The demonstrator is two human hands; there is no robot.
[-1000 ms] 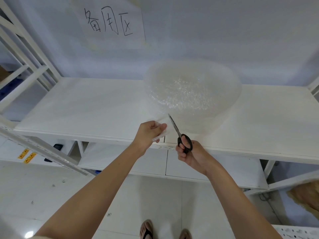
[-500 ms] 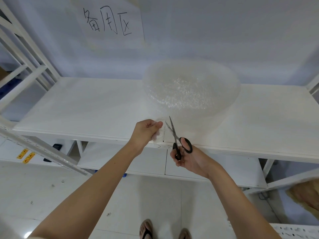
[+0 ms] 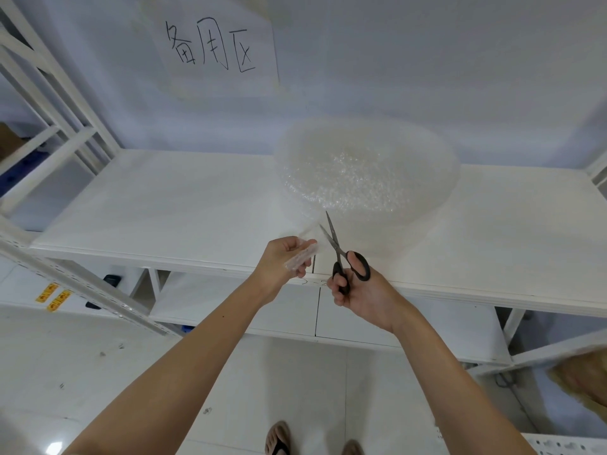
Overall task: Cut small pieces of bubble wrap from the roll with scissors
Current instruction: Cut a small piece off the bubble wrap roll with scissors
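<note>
While the person's feet (image 3: 313, 443) are showing at the bottom edge on the pale floor (image 3: 98, 362), both forearms are reaching up toward the front lip of the white shelf (image 3: 164, 205). The left hand (image 3: 285, 261) is pinching a small strip of bubble wrap (image 3: 301, 258) between thumb and fingers, and that strip is now looking separate from the sheet, tilted and pulled slightly toward the body; half a second ago it was sitting right against the blades. The right hand (image 3: 361, 297) is closed through the black loops of the scissors (image 3: 341, 254), whose blades are standing apart in a narrow V, pointing up at the loose edge of the wrap. A second ago they were nearly together, so one cut is probably just finishing and the blades are reopening for another. Beyond, the bubble wrap roll (image 3: 368, 172) is resting on the shelf against the wall, below a handwritten paper sign (image 3: 213, 44).
</note>
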